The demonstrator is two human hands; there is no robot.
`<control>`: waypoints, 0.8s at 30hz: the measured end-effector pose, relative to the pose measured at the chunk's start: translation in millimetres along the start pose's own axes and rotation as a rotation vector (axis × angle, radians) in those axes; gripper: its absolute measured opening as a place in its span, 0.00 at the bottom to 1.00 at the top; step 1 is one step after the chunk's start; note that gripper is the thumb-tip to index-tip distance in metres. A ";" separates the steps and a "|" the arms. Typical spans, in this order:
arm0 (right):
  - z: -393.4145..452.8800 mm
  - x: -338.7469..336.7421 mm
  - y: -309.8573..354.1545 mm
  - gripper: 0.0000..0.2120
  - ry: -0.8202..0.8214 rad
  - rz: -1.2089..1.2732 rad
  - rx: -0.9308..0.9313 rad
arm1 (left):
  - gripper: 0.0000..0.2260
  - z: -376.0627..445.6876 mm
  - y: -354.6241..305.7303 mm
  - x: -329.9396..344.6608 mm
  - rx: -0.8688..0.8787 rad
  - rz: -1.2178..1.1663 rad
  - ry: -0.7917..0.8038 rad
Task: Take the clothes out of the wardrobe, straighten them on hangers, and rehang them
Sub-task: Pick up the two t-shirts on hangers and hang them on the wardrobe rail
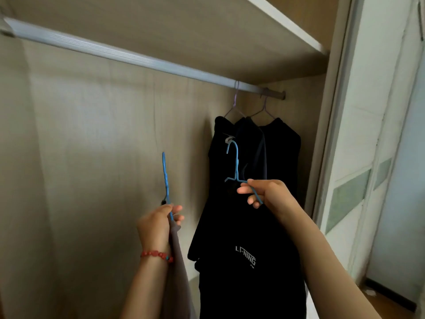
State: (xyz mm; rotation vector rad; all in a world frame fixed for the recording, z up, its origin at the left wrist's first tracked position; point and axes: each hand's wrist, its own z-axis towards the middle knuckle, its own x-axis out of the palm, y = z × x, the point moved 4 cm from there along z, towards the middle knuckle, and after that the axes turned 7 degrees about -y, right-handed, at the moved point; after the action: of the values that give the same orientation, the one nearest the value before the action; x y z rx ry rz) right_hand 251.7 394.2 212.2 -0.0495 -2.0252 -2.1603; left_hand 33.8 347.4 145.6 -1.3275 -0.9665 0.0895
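Observation:
My left hand [158, 223] grips the lower part of a blue hanger [165, 176], hook pointing up, and a grey garment [178, 272] hangs from it beside my forearm. My right hand [266, 193] pinches one arm of a second blue hanger [235, 162], also hook up. A black garment with a white logo [248, 284] hangs below this hand. Both hooks are well under the silver wardrobe rail [115, 54]. At the rail's right end, two purple hangers [235, 104] carry dark clothes [282, 143].
A shelf [287, 21] runs above the rail. The wardrobe's beige back wall [92, 146] lies behind my left hand. A white sliding door [358, 157] stands at the right, with wooden floor [391, 311] below it.

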 end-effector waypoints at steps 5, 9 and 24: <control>50.3 -0.6 31.1 0.11 0.083 0.008 -0.090 | 0.09 10.9 -24.8 31.8 0.176 0.009 -0.043; 78.3 -1.1 56.8 0.08 0.174 0.011 -0.145 | 0.10 14.2 -44.6 56.9 0.246 -0.003 -0.066; 145.7 35.5 150.0 0.04 0.215 0.104 -0.344 | 0.09 15.6 -153.0 143.3 0.548 0.158 -0.109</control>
State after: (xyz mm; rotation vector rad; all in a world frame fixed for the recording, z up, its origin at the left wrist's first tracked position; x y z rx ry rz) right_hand 225.4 526.6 375.8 0.0307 -1.4904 -2.3091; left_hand 44.0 394.7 350.2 -0.8934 -0.8456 0.5158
